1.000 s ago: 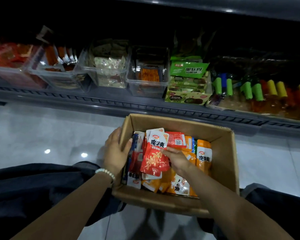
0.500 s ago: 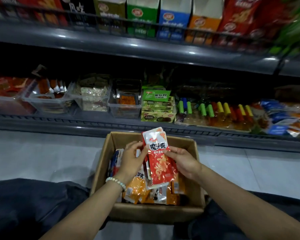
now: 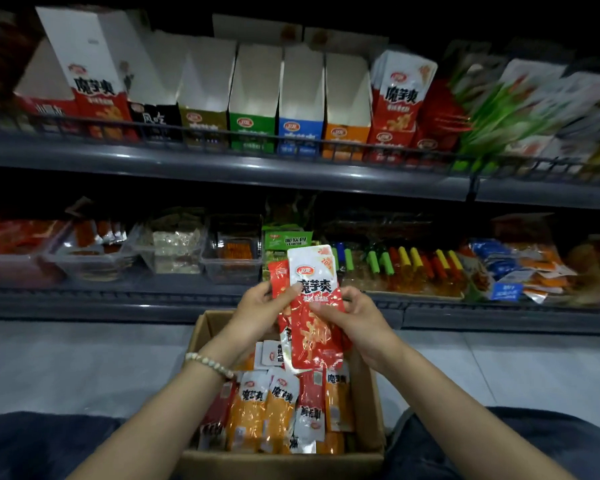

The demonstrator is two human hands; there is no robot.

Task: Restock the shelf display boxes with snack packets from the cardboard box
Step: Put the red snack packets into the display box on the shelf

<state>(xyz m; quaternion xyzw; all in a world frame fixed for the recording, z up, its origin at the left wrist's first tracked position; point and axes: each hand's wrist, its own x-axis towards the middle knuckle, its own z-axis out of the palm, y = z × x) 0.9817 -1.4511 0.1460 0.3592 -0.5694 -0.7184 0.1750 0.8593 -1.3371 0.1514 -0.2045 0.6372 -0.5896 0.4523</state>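
Both my hands hold a small stack of red-and-white snack packets upright above the cardboard box. My left hand grips the stack's left edge; my right hand pinches its right edge. The box sits on the floor between my knees and holds several orange, red and white packets. On the upper shelf stands a row of display boxes: black, olive, green, blue and orange, with open white insides. Red display boxes to the right are full of packets.
A wire rail runs along the upper shelf's front edge. The lower shelf holds clear plastic bins of snacks, a green carton, coloured jelly sticks and blue-orange packets. Pale tiled floor lies on both sides.
The packets came out of the box and rose to lower-shelf height, now in both hands. My view tilted up, and the upper shelf's display boxes came into sight.
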